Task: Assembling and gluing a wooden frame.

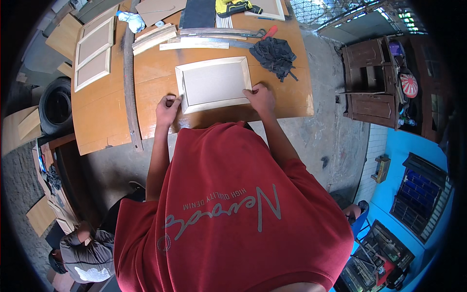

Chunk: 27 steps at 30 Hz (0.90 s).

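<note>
A light wooden picture frame (216,61) with a pale backing panel lies at the near edge of the wooden table. My left hand (168,110) grips its left side, thumb on the rail and the other fingers curled. On the opposite side my right hand (261,100) pinches the lower right part of the frame, its thumb over the rail. Beyond the frame lie several wooden strips (194,45). A crumpled black cloth (274,54) sits just past the right hand, with red-handled scissors (269,32) beside it.
The orange-brown table (160,78) carries a long wooden bar (129,82) across its left part. Two more frames (93,51) lie at the far left, and a yellow power tool (233,7) at the back. A tyre (56,103) leans left. Another person (87,255) sits lower left.
</note>
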Each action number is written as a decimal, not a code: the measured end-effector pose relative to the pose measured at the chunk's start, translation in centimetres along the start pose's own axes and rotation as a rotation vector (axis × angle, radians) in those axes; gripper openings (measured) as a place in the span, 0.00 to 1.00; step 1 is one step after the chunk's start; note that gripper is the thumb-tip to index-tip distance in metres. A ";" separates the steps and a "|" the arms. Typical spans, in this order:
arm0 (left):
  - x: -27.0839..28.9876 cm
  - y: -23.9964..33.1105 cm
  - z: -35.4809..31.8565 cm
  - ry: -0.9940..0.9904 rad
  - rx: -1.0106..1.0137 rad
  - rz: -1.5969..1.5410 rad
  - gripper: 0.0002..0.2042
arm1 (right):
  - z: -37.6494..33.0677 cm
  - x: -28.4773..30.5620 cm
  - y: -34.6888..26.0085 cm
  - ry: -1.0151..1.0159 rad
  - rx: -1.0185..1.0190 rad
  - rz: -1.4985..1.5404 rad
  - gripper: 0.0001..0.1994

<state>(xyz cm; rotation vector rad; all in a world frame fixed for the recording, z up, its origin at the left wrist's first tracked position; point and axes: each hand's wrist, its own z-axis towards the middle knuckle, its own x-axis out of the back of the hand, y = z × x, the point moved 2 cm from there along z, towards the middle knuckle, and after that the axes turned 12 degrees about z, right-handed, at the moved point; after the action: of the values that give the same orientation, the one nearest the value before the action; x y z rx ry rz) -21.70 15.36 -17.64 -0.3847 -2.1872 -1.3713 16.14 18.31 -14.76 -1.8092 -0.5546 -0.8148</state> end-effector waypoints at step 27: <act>0.0 -0.3 0.3 -0.008 -0.011 0.040 0.19 | 1.0 -0.1 1.1 -0.011 -0.022 0.107 0.24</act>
<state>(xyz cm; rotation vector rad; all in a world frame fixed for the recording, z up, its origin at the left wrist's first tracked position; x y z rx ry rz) -21.97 15.51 -17.97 -0.4365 -2.1678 -1.3629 17.16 18.78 -15.74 -1.8481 -0.4530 -0.7417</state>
